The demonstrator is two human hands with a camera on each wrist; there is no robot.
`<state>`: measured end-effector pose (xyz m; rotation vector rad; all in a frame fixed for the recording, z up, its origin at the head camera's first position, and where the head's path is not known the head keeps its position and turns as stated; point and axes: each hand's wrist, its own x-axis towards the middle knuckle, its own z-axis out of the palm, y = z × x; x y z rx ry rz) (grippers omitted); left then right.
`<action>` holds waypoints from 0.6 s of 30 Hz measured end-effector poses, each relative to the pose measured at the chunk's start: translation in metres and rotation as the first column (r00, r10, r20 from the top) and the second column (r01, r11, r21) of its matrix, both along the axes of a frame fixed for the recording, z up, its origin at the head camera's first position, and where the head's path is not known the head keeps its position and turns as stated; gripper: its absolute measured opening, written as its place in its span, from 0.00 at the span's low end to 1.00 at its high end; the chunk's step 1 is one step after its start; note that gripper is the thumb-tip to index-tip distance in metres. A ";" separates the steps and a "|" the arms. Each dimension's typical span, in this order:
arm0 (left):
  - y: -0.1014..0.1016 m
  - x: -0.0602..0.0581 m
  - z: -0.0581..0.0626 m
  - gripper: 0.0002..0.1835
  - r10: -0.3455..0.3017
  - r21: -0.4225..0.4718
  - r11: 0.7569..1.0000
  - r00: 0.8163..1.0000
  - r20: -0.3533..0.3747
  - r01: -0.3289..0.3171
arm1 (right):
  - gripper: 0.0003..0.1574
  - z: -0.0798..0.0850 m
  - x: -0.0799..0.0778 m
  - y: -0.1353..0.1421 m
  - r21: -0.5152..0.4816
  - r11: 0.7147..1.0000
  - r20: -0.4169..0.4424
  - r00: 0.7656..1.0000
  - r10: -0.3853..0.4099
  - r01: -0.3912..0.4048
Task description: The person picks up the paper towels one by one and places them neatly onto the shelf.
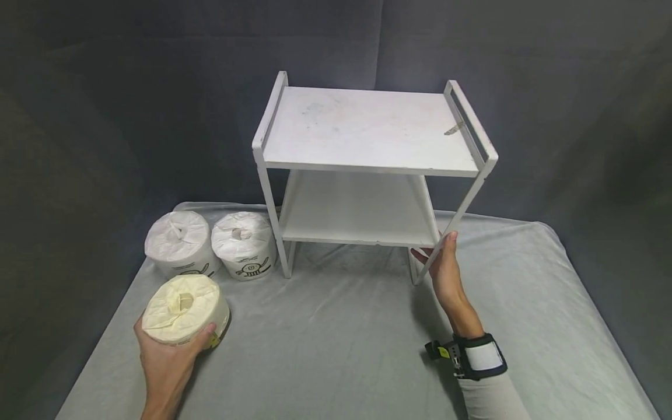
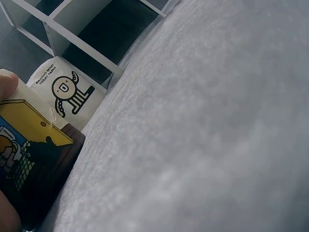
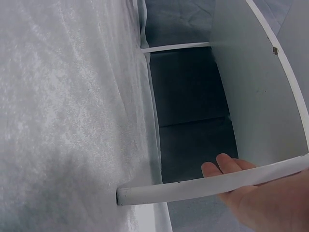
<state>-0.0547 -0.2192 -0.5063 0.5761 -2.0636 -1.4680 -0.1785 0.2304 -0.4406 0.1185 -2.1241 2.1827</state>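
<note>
My left hand [image 1: 167,364] grips a wrapped toilet roll [image 1: 181,306] from its near side, thumb on the right of it. The roll's top looks cream, and its side has a yellow and dark print, clear in the left wrist view. Two white wrapped toilet rolls, one on the left [image 1: 178,242] and one on the right [image 1: 244,245], stand just behind it. On the right, my right hand [image 1: 446,271] holds the front right leg of a white two-tier shelf [image 1: 367,131]. In the right wrist view the fingers [image 3: 229,163] reach behind that leg [image 3: 193,190].
Both tiers of the shelf are bare, with a dark mark on the top one. A grey cloth [image 1: 325,338] covers the table, and dark fabric [image 1: 336,35] hangs behind and at the sides. The right-hand white roll stands close against the shelf's left leg [image 1: 273,216].
</note>
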 end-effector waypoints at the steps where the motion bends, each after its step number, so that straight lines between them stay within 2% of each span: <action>1: 0.000 0.000 0.000 0.60 0.005 -0.005 1.000 1.000 0.004 -0.005 | 0.52 0.000 0.000 0.000 -0.002 1.000 0.001 1.000 -0.003 0.003; 18: 0.006 -0.001 0.004 0.58 0.073 -0.022 0.997 0.997 0.004 -0.073 | 0.52 0.002 0.002 0.000 0.025 1.000 0.022 1.000 0.000 0.000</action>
